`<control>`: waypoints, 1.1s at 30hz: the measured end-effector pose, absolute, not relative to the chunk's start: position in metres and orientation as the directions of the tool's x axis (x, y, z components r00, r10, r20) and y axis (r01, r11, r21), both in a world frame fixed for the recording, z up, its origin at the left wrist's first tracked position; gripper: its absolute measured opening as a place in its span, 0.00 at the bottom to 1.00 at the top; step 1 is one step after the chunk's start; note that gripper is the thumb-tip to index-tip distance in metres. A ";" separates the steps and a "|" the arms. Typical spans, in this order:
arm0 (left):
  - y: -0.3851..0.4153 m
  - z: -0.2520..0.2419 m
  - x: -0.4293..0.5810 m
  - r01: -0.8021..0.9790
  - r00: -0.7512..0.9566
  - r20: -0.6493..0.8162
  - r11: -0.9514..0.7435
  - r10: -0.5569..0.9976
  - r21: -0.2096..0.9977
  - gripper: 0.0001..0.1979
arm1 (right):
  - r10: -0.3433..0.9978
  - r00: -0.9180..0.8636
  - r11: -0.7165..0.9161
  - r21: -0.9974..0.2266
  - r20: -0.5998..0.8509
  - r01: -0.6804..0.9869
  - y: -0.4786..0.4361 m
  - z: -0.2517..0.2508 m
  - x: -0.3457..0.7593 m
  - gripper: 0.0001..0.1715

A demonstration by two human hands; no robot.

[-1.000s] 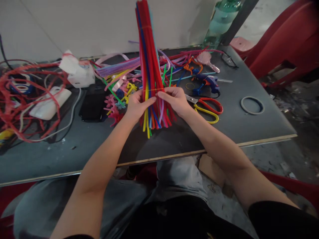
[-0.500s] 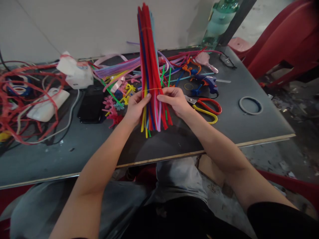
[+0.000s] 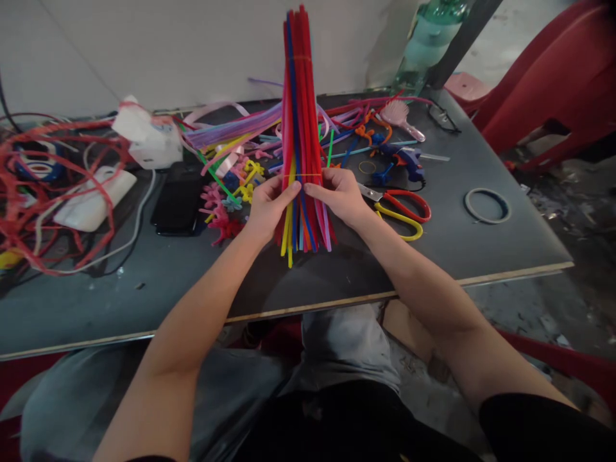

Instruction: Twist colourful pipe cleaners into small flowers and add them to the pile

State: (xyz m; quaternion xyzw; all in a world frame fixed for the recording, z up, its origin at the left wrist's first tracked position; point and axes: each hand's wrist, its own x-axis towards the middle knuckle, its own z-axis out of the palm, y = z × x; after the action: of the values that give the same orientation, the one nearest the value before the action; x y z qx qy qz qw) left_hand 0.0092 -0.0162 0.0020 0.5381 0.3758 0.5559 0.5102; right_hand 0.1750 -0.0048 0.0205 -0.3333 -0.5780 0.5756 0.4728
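A tall bundle of pipe cleaners (image 3: 303,122), mostly red with blue, yellow, pink and purple ones, stands upright between my hands above the table. Thin rubber bands circle it near the top and low down. My left hand (image 3: 269,202) closes on its lower left side, the thumb pressed on the front. From the right, my right hand (image 3: 341,196) grips it the same way, thumb near the other thumb. The fingertips behind the bundle are hidden. Scissors (image 3: 402,212) with red and yellow handles lie just right of my right hand.
Twisted pipe-cleaner pieces (image 3: 224,205) and loose purple pipe cleaners (image 3: 235,128) lie left and behind. A phone (image 3: 178,202), tangled red strips (image 3: 108,212), a glue gun (image 3: 407,160), a hairbrush (image 3: 399,117), a grey ring (image 3: 487,205) and a green bottle (image 3: 428,48) are on the table (image 3: 520,250).
The bundle has turned in my hands, so different colours face me, and its top has shifted right. Both hands keep their hold.
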 end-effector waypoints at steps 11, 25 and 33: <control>-0.039 0.002 0.037 -0.285 0.108 0.099 -0.064 0.989 0.957 0.23 | 0.970 -0.234 0.044 -0.993 0.070 -0.112 0.001 0.018 0.180 0.17; -0.048 -0.001 0.031 0.578 0.265 0.502 -0.553 0.823 0.600 0.30 | 0.967 -0.255 -0.012 -1.000 -0.016 0.014 -0.011 0.043 0.181 0.16; -0.021 0.022 -0.012 0.687 0.232 0.563 -0.544 0.793 0.482 0.16 | 0.928 0.232 0.010 -0.641 0.292 0.767 0.001 0.132 0.265 0.18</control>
State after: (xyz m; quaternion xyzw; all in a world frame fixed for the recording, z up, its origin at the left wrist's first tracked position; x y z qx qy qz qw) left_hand -0.0117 -0.0215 0.0223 0.7821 0.4731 0.4001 0.0661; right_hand 0.2653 0.0008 0.1318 -0.6949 -0.6099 0.1100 0.3647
